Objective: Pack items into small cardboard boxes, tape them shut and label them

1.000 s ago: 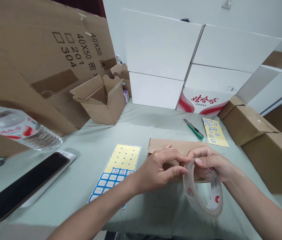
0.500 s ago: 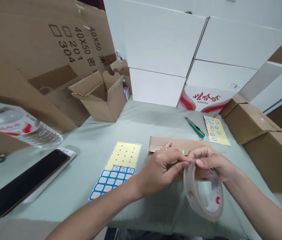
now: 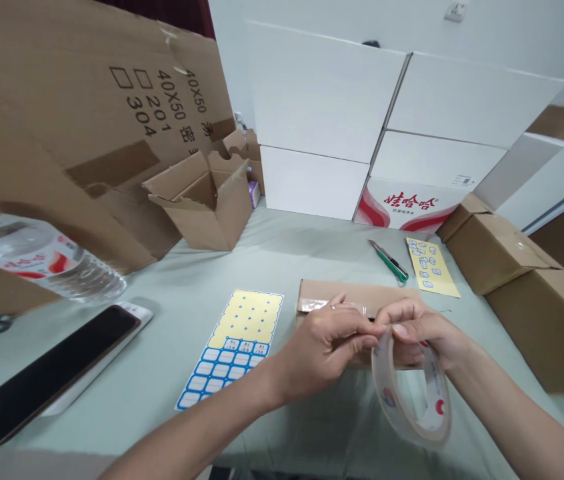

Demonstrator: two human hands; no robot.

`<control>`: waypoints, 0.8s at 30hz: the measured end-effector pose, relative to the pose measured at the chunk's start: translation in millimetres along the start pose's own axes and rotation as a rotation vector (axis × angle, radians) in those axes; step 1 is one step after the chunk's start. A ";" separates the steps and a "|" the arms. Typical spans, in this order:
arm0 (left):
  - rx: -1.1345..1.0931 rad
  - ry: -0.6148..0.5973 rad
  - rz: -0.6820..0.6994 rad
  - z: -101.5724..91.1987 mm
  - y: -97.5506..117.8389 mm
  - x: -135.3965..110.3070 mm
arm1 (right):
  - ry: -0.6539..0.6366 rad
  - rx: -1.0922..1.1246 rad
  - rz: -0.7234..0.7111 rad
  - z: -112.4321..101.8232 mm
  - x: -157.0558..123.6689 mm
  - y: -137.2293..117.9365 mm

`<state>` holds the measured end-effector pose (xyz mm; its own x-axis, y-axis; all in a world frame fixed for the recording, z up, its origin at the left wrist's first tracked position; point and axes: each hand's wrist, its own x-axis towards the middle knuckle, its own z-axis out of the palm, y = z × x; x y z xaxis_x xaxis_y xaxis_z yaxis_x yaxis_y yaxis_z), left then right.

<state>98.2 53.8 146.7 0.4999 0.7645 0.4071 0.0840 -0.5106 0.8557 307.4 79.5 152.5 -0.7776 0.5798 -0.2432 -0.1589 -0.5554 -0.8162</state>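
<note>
My right hand (image 3: 419, 330) grips a roll of clear tape (image 3: 432, 437) by its upper rim, with the ring hanging down over the table's front part. My left hand (image 3: 329, 340) is closed in a pinch at the top left of the roll, its fingertips close to my right fingers. It appears to hold the tape there, though the fingers hide the exact spot. Behind both hands lies a small closed cardboard box (image 3: 362, 293). A strip of shiny tape shows on its left side, and my hands cover much of its front.
Left of the hands lies a sheet of blue-bordered labels (image 3: 245, 320). Farther left are a phone (image 3: 57, 373) and a water bottle (image 3: 47, 257). A green utility knife (image 3: 389, 261) and a yellow sheet (image 3: 433, 267) lie behind. Cardboard boxes (image 3: 527, 293) line the right; an open box (image 3: 207, 207) stands back left.
The view has tilted slightly, so the scene sits a little lower. The tape roll has swung slightly right and down; both hands keep nearly the same pose.
</note>
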 end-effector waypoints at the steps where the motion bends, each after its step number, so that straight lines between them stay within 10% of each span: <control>1: 0.001 -0.003 -0.003 -0.4 -0.4 -0.4 | -0.003 0.001 -0.004 0.6 -0.1 0.0; 24: -0.110 -0.058 -0.035 -7.3 0.1 1.5 | -0.070 0.039 -0.093 1.2 -1.7 1.0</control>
<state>92.7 57.8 149.8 0.5477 0.7552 0.3600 0.0088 -0.4355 0.9001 307.8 77.3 152.7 -0.7988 0.5876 -0.1285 -0.2552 -0.5245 -0.8123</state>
